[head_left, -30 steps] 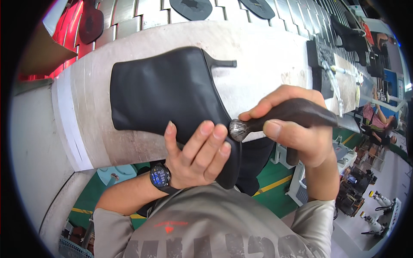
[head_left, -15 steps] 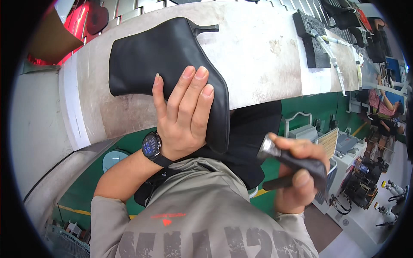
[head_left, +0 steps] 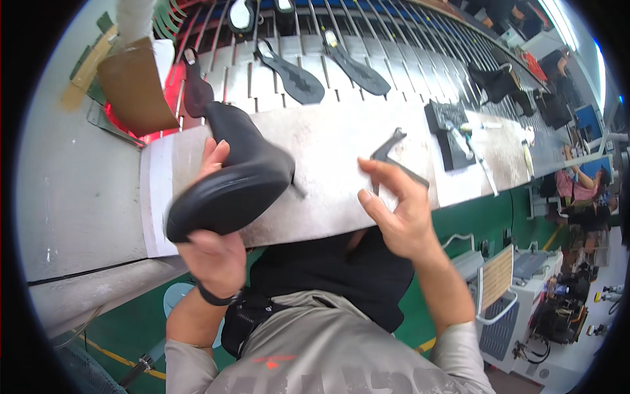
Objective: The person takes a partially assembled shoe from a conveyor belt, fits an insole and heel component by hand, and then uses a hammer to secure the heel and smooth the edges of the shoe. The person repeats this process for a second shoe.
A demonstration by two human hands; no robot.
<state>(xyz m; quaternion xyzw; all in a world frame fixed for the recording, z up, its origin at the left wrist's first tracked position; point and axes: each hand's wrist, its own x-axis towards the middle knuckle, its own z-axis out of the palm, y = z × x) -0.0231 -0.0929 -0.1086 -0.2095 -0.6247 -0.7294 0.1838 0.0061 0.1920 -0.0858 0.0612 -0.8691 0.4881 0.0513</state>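
Observation:
A black heeled ankle boot [head_left: 246,148] is tilted over the left part of the worktable, its dark sole facing me. My left hand [head_left: 220,259] is closed around its forefoot, with fingers behind and thumb by the sole's lower edge; motion blurs them. The thin heel points down to the right. My right hand [head_left: 403,220] is held over the table's front edge, thumb and fingers apart, holding nothing. Just beyond it lies a dark hand tool [head_left: 410,172] that looks like pincers, partly covered by my fingers.
The pale worktable [head_left: 321,148] spans the front. Behind it, several dark soles, including one sole [head_left: 292,79], lie on a roller conveyor [head_left: 407,65]. A black block [head_left: 446,138] with brushes stands at right. Brown cardboard [head_left: 134,85] hangs at left. A person [head_left: 574,190] sits far right.
The boot has swung left and turned its sole toward me in my left hand. My right hand has moved up to the table and let go of the tool, which now lies there.

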